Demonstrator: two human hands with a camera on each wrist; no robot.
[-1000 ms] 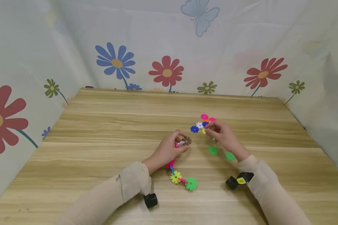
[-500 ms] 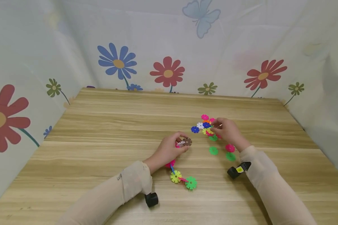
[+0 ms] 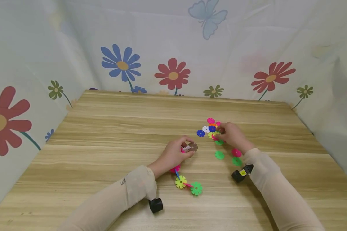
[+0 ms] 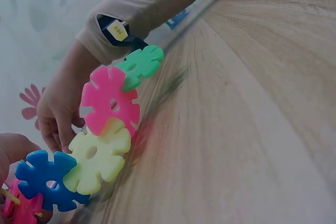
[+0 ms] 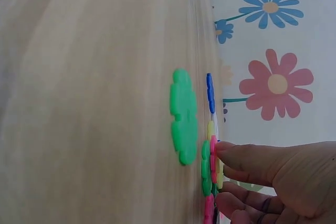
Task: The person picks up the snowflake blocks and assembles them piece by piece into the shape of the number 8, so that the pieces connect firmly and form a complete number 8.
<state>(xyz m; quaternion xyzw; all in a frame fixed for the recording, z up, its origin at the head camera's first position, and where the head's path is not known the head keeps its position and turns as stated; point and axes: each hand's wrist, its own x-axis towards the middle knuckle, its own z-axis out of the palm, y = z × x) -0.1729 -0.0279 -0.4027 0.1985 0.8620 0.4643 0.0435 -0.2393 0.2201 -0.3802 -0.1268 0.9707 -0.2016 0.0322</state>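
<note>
Left wrist cam [image 3: 155,205], right wrist cam [image 3: 238,175]: 2 black units, 1 per cuff.
Chain [image 3: 180,182]: on the near half of the table [image 3: 118,128], partly under the left hand; 8 discs visible: 3 pink, 1 each green, yellow, blue, white, brown; rest hidden.
Chain axis: bent, C-like, open to the right; long axis runs away from the person. Near end, green disc [image 3: 196,188], points right and toward the person; far end, brown disc [image 3: 193,147], points right.
Left hand [image 3: 174,150]: fingers curled, gripping the chain near its far end; about unchanged vs 1.0 s ago.
Near loose discs: green 1 [image 3: 236,161], pink 1 [image 3: 236,152] just beyond it, green 1 [image 3: 219,155] to their left. Pink one wasn't visible 1.0 s ago.
Right hand [image 3: 234,136]: thumb and fingers parted, tips at the pile; farther right than 1.0 s ago, uncovering yellow and pink in the pile.
Pile [image 3: 211,129]: at least 10 discs, some hidden by the hand: 3 pink, 2 blue, 2 yellow, 1 white, 1 orange, 1 green.
Backdrop [image 3: 150,29]: white, 3 red flowers, 1 blue butterfly.
</note>
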